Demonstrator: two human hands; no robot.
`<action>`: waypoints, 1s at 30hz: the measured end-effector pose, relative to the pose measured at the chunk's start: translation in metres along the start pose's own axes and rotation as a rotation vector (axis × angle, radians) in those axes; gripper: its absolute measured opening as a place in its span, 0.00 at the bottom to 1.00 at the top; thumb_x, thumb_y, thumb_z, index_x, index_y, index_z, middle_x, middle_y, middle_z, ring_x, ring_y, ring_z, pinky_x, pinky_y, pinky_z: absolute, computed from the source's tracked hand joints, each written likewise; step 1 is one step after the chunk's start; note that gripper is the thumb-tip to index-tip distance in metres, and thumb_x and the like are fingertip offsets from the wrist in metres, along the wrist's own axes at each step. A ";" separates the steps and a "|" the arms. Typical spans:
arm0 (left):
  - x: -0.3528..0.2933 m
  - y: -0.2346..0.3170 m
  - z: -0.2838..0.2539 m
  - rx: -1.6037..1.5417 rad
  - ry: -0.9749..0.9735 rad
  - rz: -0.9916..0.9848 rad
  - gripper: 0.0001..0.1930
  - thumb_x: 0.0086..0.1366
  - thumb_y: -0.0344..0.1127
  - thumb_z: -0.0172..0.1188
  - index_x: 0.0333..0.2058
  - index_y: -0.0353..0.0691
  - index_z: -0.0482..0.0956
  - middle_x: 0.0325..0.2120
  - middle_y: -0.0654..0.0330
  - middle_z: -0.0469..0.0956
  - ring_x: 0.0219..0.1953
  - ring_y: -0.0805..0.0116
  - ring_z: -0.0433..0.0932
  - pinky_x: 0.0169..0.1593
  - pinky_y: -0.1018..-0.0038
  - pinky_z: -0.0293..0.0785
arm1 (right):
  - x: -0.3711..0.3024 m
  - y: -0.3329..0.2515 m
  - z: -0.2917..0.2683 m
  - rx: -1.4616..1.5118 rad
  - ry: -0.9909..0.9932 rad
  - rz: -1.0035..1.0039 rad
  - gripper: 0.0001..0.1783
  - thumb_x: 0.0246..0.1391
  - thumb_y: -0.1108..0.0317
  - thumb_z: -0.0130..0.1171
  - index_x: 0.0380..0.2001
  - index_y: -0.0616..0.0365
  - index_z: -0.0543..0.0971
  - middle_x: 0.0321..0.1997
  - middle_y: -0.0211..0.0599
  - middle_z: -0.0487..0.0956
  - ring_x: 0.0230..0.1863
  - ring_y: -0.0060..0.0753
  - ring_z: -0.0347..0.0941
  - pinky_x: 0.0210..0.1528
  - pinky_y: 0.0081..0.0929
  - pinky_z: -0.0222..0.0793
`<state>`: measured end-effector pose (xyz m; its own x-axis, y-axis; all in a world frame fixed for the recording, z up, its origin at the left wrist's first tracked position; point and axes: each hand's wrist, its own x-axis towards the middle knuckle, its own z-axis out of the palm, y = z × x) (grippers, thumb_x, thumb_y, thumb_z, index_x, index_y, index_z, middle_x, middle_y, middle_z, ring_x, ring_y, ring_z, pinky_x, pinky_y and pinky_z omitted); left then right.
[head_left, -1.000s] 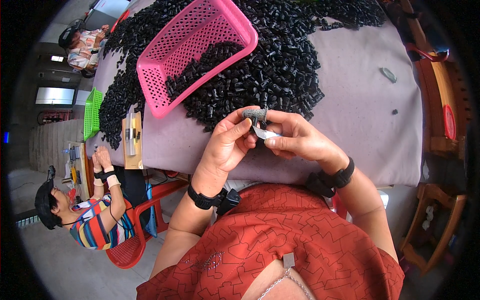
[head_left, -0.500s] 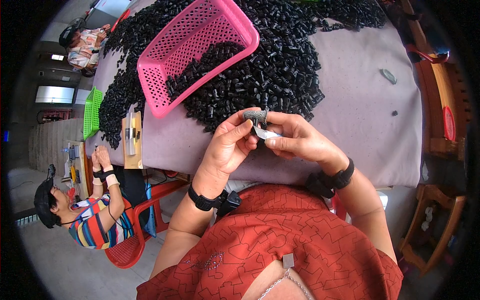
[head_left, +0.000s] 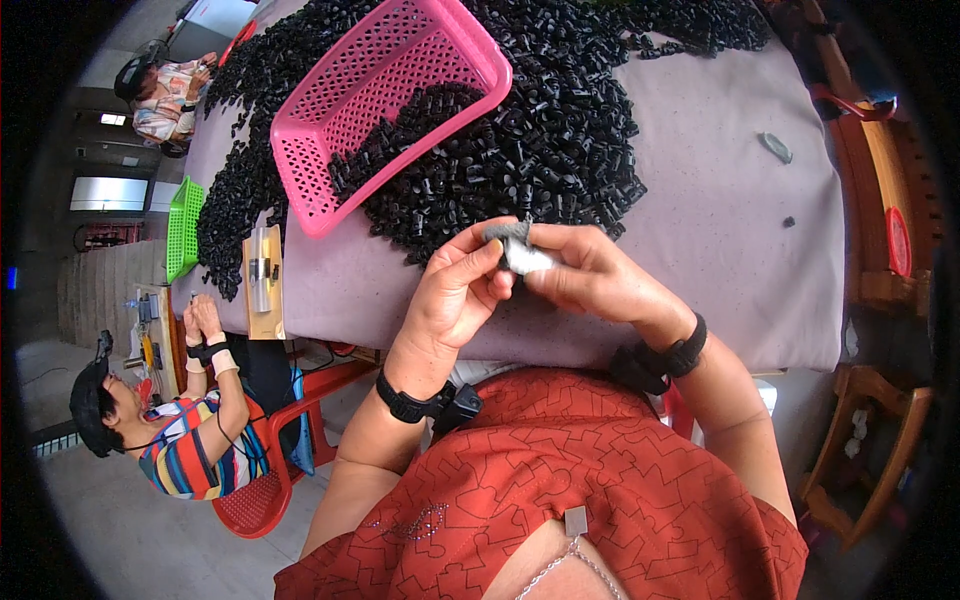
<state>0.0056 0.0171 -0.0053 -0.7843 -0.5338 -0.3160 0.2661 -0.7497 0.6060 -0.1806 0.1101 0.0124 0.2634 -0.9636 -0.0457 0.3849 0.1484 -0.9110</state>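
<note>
Both my hands meet over the near edge of the table, fingers closed in pinches. In my left hand (head_left: 450,290) is a small black plastic piece, mostly hidden by fingers. A grey rough-textured sleeve (head_left: 507,231) lies across the left index fingertip, apparently worn on it. My right hand (head_left: 595,275) pinches a small bright silver blade (head_left: 528,259) between thumb and index finger, against the black piece. The blade is blurred now. Just beyond my hands spreads a big heap of small black plastic parts (head_left: 520,150).
A pink perforated basket (head_left: 300,185) lies tilted on the heap, black parts inside. At left are a green basket (head_left: 184,228) and a board with a clear tube (head_left: 263,285). A co-worker (head_left: 205,440) sits left on a red chair; another person (head_left: 165,100) is farther back.
The silver blade has turned and shifted slightly to the left at the black piece, smearing with motion, and my right thumb has moved with it. My left hand stays nearly still.
</note>
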 end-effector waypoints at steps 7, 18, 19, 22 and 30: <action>-0.002 -0.001 0.005 -0.010 -0.011 0.015 0.17 0.66 0.30 0.57 0.53 0.35 0.72 0.33 0.62 0.78 0.28 0.76 0.77 0.31 0.82 0.77 | -0.001 0.002 -0.003 0.051 -0.014 0.014 0.20 0.64 0.63 0.52 0.56 0.61 0.71 0.21 0.16 0.67 0.19 0.09 0.56 0.20 0.12 0.51; -0.001 0.001 0.004 -0.031 0.025 0.023 0.15 0.64 0.29 0.59 0.50 0.38 0.75 0.35 0.63 0.79 0.27 0.78 0.78 0.31 0.83 0.80 | -0.001 -0.002 0.000 0.019 -0.098 -0.008 0.29 0.63 0.65 0.54 0.64 0.61 0.61 0.24 0.20 0.69 0.20 0.10 0.57 0.21 0.13 0.53; -0.002 0.002 0.004 -0.029 0.017 0.016 0.15 0.64 0.29 0.59 0.50 0.38 0.75 0.35 0.63 0.79 0.27 0.78 0.78 0.31 0.83 0.80 | -0.001 -0.003 -0.001 0.015 -0.102 -0.009 0.29 0.63 0.65 0.54 0.64 0.61 0.61 0.24 0.20 0.69 0.20 0.10 0.57 0.21 0.13 0.53; 0.000 0.002 0.001 -0.026 0.003 0.014 0.15 0.64 0.29 0.60 0.50 0.38 0.75 0.35 0.62 0.79 0.27 0.78 0.78 0.31 0.83 0.80 | 0.000 -0.005 -0.002 0.016 -0.121 -0.005 0.28 0.63 0.65 0.53 0.63 0.61 0.62 0.25 0.20 0.69 0.20 0.10 0.56 0.21 0.13 0.53; -0.003 -0.002 0.000 -0.006 -0.002 -0.030 0.17 0.64 0.29 0.59 0.51 0.38 0.74 0.35 0.62 0.79 0.28 0.76 0.78 0.32 0.82 0.77 | 0.002 0.002 -0.003 -0.057 0.010 0.052 0.16 0.64 0.65 0.51 0.51 0.62 0.72 0.22 0.18 0.66 0.19 0.10 0.56 0.20 0.13 0.51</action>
<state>0.0077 0.0201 -0.0050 -0.7933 -0.5101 -0.3322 0.2459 -0.7677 0.5917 -0.1819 0.1080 0.0090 0.2727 -0.9572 -0.0970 0.3203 0.1854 -0.9290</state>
